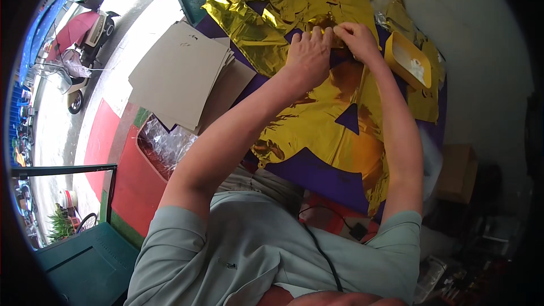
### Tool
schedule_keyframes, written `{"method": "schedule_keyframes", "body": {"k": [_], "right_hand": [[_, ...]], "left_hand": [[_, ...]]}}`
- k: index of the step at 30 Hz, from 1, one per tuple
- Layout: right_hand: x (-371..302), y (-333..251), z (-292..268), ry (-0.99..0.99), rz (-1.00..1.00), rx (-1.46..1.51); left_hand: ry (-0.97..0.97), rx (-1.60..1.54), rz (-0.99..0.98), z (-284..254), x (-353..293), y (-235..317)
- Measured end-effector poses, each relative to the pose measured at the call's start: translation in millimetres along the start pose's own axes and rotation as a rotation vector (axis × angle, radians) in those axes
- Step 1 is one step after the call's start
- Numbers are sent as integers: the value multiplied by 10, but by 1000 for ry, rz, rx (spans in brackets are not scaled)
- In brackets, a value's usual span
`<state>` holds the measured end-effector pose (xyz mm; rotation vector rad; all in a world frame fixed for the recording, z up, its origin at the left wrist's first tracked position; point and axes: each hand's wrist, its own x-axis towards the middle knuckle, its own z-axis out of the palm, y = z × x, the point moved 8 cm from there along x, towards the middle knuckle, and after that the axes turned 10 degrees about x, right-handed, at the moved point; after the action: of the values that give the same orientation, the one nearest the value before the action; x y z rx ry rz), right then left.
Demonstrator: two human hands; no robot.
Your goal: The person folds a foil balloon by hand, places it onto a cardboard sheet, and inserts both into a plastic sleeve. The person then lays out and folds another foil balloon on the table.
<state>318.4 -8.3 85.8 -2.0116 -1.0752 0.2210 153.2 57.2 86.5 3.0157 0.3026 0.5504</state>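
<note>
A large sheet of shiny gold foil [309,130] with triangular gaps lies spread over a purple-covered table [337,184]. At its far middle, my left hand [310,56] is closed with its fingers curled down on the foil. My right hand [359,41] is close beside it, thumb and forefinger pinched together at the foil's edge. The fingertips of both hands nearly meet, and the exact spot they grip is partly hidden. Crumpled gold foil [243,14] is heaped beyond my left hand. A yellow tray [403,72] holding something white sits right of my right wrist.
Grey-brown cardboard sheets [178,76] are stacked at the table's left. Below them a red bin [148,158] contains clear plastic. More flat gold pieces [422,105] lie along the right edge, beside a wall. A cardboard box [458,173] stands lower right. A parked scooter [93,37] is outside.
</note>
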Motion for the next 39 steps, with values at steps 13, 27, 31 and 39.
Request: {"method": "schedule_keyframes", "body": {"k": [13, 27, 31, 39], "right_hand": [[151, 149, -84, 112, 51, -53], [198, 389, -256, 337, 1, 273], [298, 268, -597, 422, 44, 551], [304, 379, -2467, 834, -92, 966]], "left_hand": [[102, -15, -80, 88, 140, -156], [39, -63, 35, 311, 697, 9], [-82, 134, 34, 500, 811, -98], [-187, 118, 26, 481, 1004, 65]]}}
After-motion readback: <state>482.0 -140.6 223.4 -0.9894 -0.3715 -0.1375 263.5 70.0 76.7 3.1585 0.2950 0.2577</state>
